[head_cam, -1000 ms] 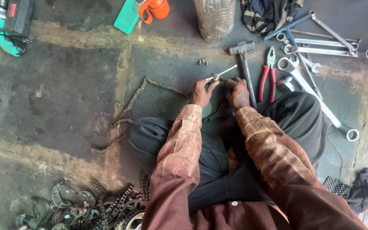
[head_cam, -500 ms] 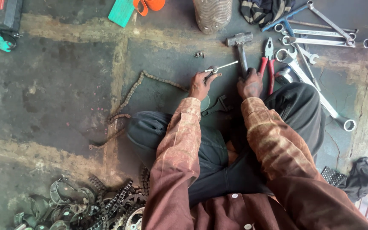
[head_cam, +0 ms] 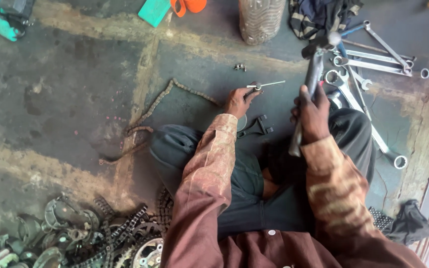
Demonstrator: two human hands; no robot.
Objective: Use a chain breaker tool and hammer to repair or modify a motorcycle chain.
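Sleeves (head_cam: 209,164): we note mottled rust-brown, stained.
Trousers (head_cam: 254,193): we record dark grey-blue.
Hammer (head_cam: 313,74): dark grey, dull metal.
Spanners (head_cam: 373,54): silver; one blue.
Floor (head_cam: 75,89): dark grey, pale tan bands.
Chain (head_cam: 155,106): rusty brown.
Cloth (head_cam: 319,15): we see dark stripes.

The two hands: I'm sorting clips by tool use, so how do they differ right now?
The right hand is raised above the lap, fist closed around a hammer handle; the left hand is low at the floor. The left hand pinches a thin metal pin between its fingers at the chain end; the right takes a full grip. Both are bare and wear brown stained sleeves.
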